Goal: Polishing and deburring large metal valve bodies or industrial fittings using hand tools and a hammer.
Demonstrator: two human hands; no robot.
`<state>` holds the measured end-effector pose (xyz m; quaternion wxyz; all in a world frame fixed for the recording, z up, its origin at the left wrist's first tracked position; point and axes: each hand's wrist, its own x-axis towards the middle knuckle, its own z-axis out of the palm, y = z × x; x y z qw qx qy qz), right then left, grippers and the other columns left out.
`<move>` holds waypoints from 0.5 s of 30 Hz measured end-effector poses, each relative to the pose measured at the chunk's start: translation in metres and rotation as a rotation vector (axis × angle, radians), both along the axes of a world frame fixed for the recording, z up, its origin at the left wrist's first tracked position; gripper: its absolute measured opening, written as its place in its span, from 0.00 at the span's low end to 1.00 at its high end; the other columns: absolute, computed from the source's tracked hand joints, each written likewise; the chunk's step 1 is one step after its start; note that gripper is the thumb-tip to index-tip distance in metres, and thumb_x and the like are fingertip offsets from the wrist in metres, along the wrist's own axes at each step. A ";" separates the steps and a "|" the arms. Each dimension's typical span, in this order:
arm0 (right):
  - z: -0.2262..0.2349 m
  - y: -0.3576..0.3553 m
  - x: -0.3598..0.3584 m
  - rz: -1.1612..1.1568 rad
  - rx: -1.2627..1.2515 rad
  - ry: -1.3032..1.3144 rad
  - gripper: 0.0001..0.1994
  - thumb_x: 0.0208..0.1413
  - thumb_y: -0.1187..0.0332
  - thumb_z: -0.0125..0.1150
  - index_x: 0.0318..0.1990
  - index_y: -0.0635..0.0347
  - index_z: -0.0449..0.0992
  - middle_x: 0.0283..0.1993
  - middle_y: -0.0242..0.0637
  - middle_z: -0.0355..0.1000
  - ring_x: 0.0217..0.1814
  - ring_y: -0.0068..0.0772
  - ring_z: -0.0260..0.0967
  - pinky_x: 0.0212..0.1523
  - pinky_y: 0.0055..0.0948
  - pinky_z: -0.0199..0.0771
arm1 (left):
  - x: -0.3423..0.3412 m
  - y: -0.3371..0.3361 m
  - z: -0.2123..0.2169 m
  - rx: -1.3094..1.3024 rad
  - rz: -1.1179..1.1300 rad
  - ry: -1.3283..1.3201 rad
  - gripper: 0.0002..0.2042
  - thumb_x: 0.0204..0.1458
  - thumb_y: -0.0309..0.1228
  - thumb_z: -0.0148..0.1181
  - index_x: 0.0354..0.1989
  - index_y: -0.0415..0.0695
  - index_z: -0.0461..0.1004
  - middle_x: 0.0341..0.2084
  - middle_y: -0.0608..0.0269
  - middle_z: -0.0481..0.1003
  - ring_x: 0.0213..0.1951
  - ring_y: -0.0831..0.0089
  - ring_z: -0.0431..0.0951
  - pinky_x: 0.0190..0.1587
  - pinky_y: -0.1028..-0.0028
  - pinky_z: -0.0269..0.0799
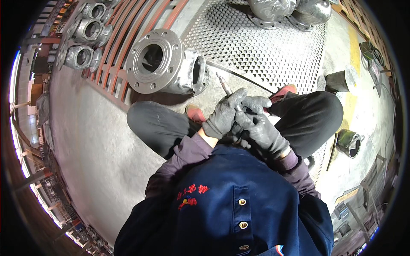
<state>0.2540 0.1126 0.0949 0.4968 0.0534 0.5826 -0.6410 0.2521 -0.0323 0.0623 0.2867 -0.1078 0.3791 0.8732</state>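
Note:
Both my hands wear dark grey gloves and meet between my bent knees. My left hand (225, 112) is closed around a slim metal tool (224, 86), whose narrow tip points forward toward the floor. Against it, my right hand (261, 128) has curled fingers touching the left one; what they grip is hidden behind the gloves. Ahead and to the left lies a grey metal valve body (174, 64) with a wide round flange. Bolt holes ring that flange around a dark bore, and the tool tip is apart from it.
Red-brown slats (124, 47) run at the far left, with several similar valve bodies (87, 32) beyond. A perforated metal sheet (260, 51) covers the floor ahead, with wrapped castings (273, 10) at its far end. To the right stand a grey cylinder (339, 81) and a dark container (349, 143).

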 end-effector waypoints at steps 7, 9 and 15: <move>-0.067 -0.005 -0.002 0.322 0.723 1.132 0.08 0.47 0.66 0.54 0.27 0.59 0.76 0.24 0.47 0.74 0.27 0.47 0.74 0.33 0.44 0.72 | -0.003 0.017 -0.057 -0.033 0.217 -0.144 0.28 0.63 0.43 0.33 0.42 0.28 0.74 0.46 0.43 0.74 0.51 0.58 0.73 0.60 0.66 0.63; -0.075 0.003 -0.002 0.386 0.757 1.083 0.08 0.47 0.67 0.53 0.27 0.61 0.76 0.24 0.46 0.74 0.26 0.44 0.75 0.31 0.42 0.73 | -0.004 0.026 -0.074 -0.074 0.117 -0.219 0.28 0.62 0.45 0.35 0.44 0.31 0.74 0.43 0.47 0.76 0.47 0.59 0.75 0.57 0.67 0.65; -0.003 -0.002 -0.010 0.224 0.454 1.125 0.12 0.51 0.67 0.53 0.39 0.64 0.75 0.36 0.51 0.73 0.38 0.50 0.72 0.40 0.42 0.71 | 0.033 -0.035 -0.150 -0.278 -0.068 -0.214 0.24 0.63 0.45 0.35 0.58 0.40 0.66 0.50 0.57 0.73 0.49 0.65 0.72 0.55 0.68 0.65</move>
